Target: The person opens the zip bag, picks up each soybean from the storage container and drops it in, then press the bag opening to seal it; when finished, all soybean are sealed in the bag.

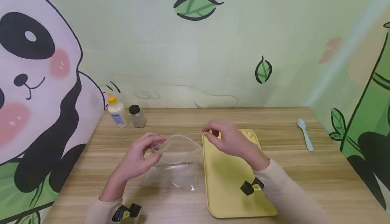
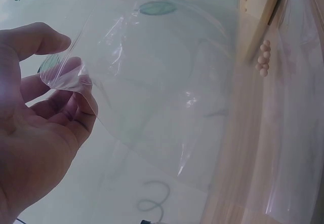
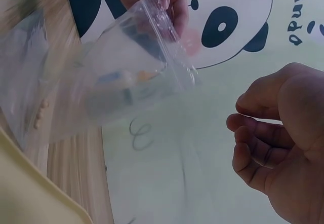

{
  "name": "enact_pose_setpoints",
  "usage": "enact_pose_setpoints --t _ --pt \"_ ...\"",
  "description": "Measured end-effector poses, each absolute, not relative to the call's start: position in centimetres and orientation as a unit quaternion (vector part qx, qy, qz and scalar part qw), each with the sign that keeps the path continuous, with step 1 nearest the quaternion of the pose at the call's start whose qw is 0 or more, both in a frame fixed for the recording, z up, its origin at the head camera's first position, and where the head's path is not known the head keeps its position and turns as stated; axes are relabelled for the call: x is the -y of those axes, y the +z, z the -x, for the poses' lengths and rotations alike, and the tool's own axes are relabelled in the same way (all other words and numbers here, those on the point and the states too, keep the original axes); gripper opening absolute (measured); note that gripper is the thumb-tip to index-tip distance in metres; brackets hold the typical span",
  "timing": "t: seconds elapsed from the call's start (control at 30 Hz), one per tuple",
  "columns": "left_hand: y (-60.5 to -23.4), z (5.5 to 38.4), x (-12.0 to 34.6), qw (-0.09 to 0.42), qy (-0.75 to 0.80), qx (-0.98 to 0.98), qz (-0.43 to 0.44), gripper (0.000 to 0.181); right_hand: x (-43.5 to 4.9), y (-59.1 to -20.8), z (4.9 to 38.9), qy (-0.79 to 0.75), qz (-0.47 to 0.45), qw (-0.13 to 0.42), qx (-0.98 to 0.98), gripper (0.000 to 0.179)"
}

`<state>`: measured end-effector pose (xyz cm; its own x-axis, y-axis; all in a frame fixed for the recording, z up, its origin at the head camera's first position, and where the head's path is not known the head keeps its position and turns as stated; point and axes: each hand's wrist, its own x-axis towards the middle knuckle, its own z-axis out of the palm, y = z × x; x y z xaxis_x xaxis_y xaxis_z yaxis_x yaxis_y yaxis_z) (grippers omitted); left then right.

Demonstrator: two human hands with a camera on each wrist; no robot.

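Note:
My left hand (image 1: 137, 159) holds a clear zip bag (image 1: 181, 151) by one upper corner, its zip strip bowed upward. In the right wrist view, that hand's fingers are at the end of the bag's zip edge. Below lies a flat sheet of clear plastic (image 1: 172, 178); I cannot tell whether it is a separate bag. Small light beads (image 2: 264, 59) show through the plastic; whether they lie inside is unclear. Above the tray's upper left corner is my right hand (image 1: 226, 139), fingers loosely curled, thumb near the index finger (image 3: 258, 127), nothing visible between them.
A yellow tray (image 1: 228, 190) lies on the wooden table (image 1: 170, 207) under my right arm. At the back left stand a white bottle with a yellow cap (image 1: 118, 114) and a black-lidded jar (image 1: 138, 118). A pale blue spoon (image 1: 305, 136) lies to the right.

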<state>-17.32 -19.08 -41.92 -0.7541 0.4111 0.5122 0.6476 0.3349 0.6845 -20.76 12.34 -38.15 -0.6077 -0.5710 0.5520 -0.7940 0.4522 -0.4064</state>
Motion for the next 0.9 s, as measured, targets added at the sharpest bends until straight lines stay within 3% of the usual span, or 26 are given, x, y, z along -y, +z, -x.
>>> enact_pose_setpoints --t 0.53,0.9 --pt "-41.8 17.3 19.1 0.129 -0.476 0.804 0.332 0.044 -16.1 -40.1 22.9 0.297 -0.353 0.202 0.864 0.009" --pt "-42.1 17.4 19.1 0.130 -0.471 0.808 0.328 0.044 -18.9 -42.3 24.9 0.293 -0.272 0.156 0.903 0.012"
